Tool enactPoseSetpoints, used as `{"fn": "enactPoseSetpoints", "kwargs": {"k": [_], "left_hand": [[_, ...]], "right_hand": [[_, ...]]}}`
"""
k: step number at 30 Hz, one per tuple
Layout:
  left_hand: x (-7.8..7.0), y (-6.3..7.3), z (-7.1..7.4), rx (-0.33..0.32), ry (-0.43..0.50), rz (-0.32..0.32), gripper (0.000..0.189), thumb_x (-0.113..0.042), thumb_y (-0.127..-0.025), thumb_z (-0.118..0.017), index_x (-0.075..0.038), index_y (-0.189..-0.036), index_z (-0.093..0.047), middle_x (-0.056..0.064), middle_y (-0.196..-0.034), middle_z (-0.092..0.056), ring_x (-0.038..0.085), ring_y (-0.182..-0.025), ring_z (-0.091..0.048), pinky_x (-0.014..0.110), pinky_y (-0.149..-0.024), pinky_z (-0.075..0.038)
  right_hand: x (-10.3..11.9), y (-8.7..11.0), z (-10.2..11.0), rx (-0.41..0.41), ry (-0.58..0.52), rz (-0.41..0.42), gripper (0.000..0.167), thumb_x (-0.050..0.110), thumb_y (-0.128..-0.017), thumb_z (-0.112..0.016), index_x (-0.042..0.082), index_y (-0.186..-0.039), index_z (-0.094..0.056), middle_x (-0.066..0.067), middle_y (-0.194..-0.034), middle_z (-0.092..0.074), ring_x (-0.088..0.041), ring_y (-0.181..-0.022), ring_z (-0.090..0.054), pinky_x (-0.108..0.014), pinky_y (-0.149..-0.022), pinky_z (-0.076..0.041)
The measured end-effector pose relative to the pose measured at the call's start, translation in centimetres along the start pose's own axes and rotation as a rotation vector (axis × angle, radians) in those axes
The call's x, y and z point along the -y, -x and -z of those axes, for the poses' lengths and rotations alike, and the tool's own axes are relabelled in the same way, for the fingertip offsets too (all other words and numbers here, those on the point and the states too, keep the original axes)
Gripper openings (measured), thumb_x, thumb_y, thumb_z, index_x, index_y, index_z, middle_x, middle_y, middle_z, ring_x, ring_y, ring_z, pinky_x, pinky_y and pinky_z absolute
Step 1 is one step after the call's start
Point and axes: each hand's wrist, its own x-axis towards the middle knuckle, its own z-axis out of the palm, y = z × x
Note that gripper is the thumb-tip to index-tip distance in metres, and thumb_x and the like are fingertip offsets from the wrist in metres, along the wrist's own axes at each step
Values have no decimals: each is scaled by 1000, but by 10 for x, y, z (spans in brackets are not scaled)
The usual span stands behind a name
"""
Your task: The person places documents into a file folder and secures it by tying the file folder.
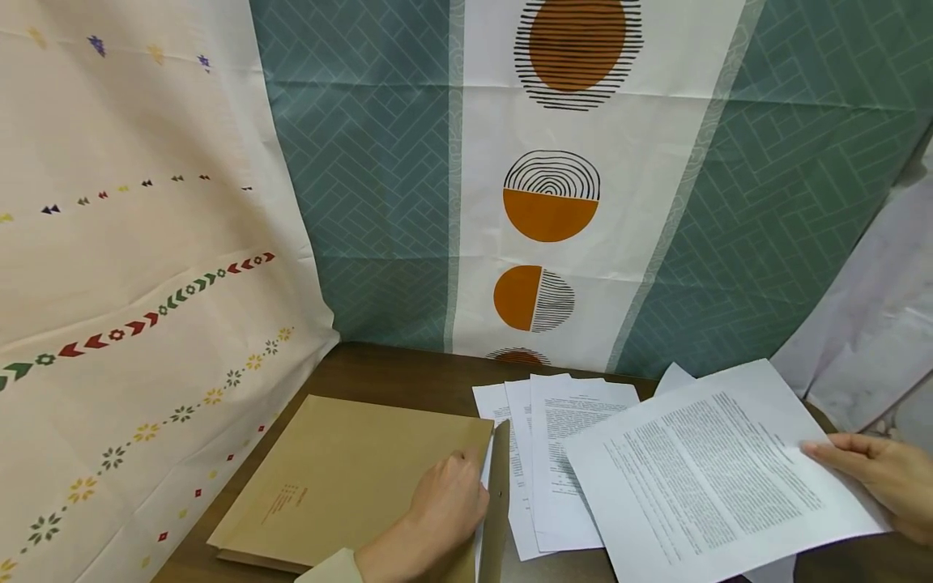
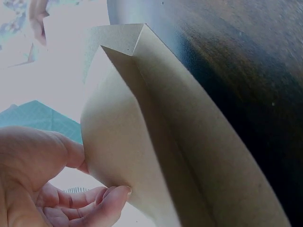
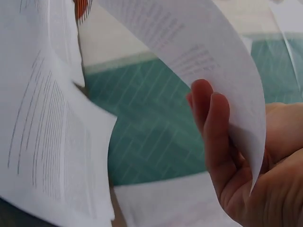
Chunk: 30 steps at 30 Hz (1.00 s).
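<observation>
A brown kraft paper envelope with small red print lies on the left of the table. My left hand pinches its top layer near the right-hand edge. In the left wrist view the thumb and fingers hold the edge of the envelope, whose mouth gapes. White paper shows just inside the mouth in the head view. On the right, my right hand holds a printed sheet by its right edge, raised and tilted. In the right wrist view the sheet curves between thumb and fingers.
Several printed sheets lie fanned out between the envelope and the raised sheet. More white paper shows partly behind the raised sheet. The dark wooden table meets a patterned curtain at the back, and a cream cloth hangs at the left.
</observation>
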Motion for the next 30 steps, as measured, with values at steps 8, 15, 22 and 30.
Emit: {"fn": "enactPoseSetpoints", "kwargs": {"k": [8, 15, 22, 30], "left_hand": [[0, -1, 1, 20, 11, 8, 17, 0, -72, -69, -5, -76, -53, 4, -63, -51, 12, -52, -53, 26, -43, -42], [0, 0, 2, 11, 3, 17, 18, -1, -71, -70, -6, -77, -53, 5, -64, -52, 19, -54, -58, 30, -44, -45], [0, 0, 2, 28, 19, 18, 18, -1, -72, -69, -6, -77, -53, 5, -65, -52, 18, -53, -58, 29, -44, -45], [0, -1, 0, 20, 9, 16, 17, -1, -72, -68, -6, -77, -52, 5, -65, -52, 21, -54, -60, 31, -43, -45]], "right_hand": [[28, 14, -25, -42, -22, 39, 29, 29, -106, -58, 18, -81, -68, 3, -76, -71, -26, -64, -73, -44, -58, -60], [45, 20, -53, -7, -93, 27, 28, 27, -106, -59, 14, -82, -65, 2, -78, -70, -26, -65, -73, -44, -58, -60], [49, 20, -69, 39, -197, 48, 23, 23, -105, -59, 18, -83, -63, -1, -80, -73, -26, -63, -72, -43, -54, -59], [48, 19, -86, 70, -168, 82, 12, 25, -106, -58, 21, -97, -64, -3, -85, -74, -27, -67, -74, -43, -55, -59]]}}
